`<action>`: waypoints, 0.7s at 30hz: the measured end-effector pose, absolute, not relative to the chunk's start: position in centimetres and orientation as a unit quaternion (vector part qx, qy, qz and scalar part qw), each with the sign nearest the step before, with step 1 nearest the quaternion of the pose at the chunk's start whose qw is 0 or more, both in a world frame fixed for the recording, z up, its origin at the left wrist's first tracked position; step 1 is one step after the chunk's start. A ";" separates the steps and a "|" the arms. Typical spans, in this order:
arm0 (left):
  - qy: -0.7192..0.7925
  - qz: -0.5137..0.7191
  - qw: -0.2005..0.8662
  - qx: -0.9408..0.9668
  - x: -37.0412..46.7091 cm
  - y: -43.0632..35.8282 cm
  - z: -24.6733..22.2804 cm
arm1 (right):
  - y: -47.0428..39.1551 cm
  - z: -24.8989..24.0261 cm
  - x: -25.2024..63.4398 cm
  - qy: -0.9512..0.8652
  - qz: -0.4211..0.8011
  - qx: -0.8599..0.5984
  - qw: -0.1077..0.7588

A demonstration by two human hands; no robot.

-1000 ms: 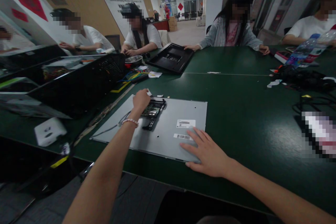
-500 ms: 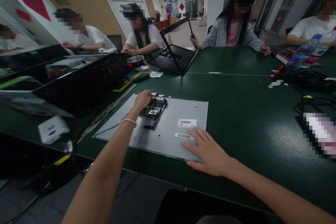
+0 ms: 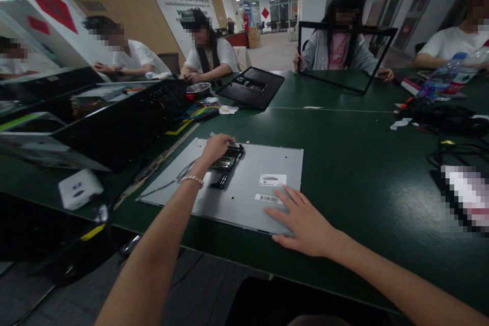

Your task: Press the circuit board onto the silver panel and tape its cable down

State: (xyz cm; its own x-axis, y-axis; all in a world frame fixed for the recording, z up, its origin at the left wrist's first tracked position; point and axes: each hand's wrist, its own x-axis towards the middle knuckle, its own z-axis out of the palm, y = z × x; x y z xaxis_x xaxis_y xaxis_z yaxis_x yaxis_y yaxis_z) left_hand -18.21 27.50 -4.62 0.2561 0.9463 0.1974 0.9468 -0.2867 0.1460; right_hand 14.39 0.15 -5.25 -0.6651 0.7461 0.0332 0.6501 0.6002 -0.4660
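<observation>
A flat grey metal display panel [image 3: 244, 206] lies back side up on the green table, with two white labels near its right side. On it sits a circuit board in a black plastic bracket [image 3: 219, 179], with a thin cable running off to the left. My left hand [image 3: 216, 150] has its fingers bent together at the far end of the board. A small pale scrap shows by the fingertips, but whatever they pinch is hidden. My right hand [image 3: 301, 221] rests flat on the panel's near right corner, fingers spread, holding nothing.
Left of the panel stand an open black computer case [image 3: 130, 127] and a small white box [image 3: 80, 188]. Across the table, a co-worker holds a black frame [image 3: 332, 84] near a black back cover [image 3: 254, 86]. Bottles [image 3: 439, 79] and cables [image 3: 439, 114] lie right.
My left hand has moved slightly right along the board's far end. My right hand stays put. Across the table, the co-worker's black frame has swung right, away from the back cover.
</observation>
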 end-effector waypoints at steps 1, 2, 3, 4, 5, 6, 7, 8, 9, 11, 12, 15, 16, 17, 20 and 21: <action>-0.597 -0.127 0.000 -0.792 -18.2 27.5 -4.7 | 0.1 -5.2 14.4 -0.887 0.213 -0.394 0.113; -0.597 -0.130 0.000 -0.792 -18.2 27.5 -4.9 | 0.1 -5.2 14.4 -0.886 0.214 -0.395 0.114; -0.597 -0.132 -0.001 -0.791 -18.1 27.5 -5.0 | 0.1 -5.2 14.4 -0.886 0.215 -0.395 0.114; -0.598 -0.133 -0.003 -0.790 -18.1 27.6 -5.1 | 0.1 -5.2 14.5 -0.886 0.217 -0.394 0.113; -0.599 -0.133 -0.005 -0.789 -18.1 27.6 -5.1 | 0.1 -5.2 14.5 -0.886 0.219 -0.393 0.112; -0.601 -0.134 -0.009 -0.788 -18.0 27.7 -5.2 | 0.2 -5.2 14.5 -0.886 0.220 -0.393 0.111; -0.602 -0.135 -0.013 -0.787 -18.0 27.7 -5.2 | 0.2 -5.2 14.5 -0.886 0.220 -0.392 0.110; -0.603 -0.137 -0.017 -0.786 -17.9 27.8 -5.2 | 0.2 -5.1 14.6 -0.886 0.220 -0.392 0.109; -0.603 -0.139 -0.021 -0.785 -17.9 27.8 -5.2 | 0.2 -5.1 14.6 -0.887 0.220 -0.392 0.108; -0.603 -0.143 -0.027 -0.784 -17.8 27.9 -5.2 | 0.2 -5.1 14.6 -0.887 0.221 -0.392 0.107; -0.603 -0.146 -0.029 -0.784 -17.8 27.9 -5.2 | 0.2 -5.2 14.5 -0.887 0.221 -0.391 0.107; -0.591 -0.158 -0.022 -0.791 -17.8 27.9 -5.3 | 0.2 -5.3 14.5 -0.887 0.218 -0.393 0.109; -0.579 -0.162 -0.018 -0.799 -17.7 27.9 -5.4 | 0.2 -5.3 14.5 -0.887 0.215 -0.393 0.110; -0.564 -0.162 -0.016 -0.810 -17.7 27.9 -5.4 | 0.2 -5.4 14.4 -0.888 0.213 -0.393 0.112; -0.526 -0.137 -0.013 -0.839 -17.5 27.8 -5.5 | 0.2 -5.5 14.4 -0.889 0.209 -0.392 0.113; -0.522 -0.126 -0.012 -0.844 -17.4 27.7 -5.5 | 0.2 -5.5 14.4 -0.889 0.208 -0.392 0.113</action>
State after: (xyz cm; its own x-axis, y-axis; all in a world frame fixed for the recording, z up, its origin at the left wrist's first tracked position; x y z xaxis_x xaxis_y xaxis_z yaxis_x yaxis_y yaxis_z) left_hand -17.44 27.69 -5.45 0.4239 0.8834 0.1995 0.8774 -0.4552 0.1513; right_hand 14.44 0.20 -5.51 -0.6670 0.7440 0.0385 0.6499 0.6063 -0.4583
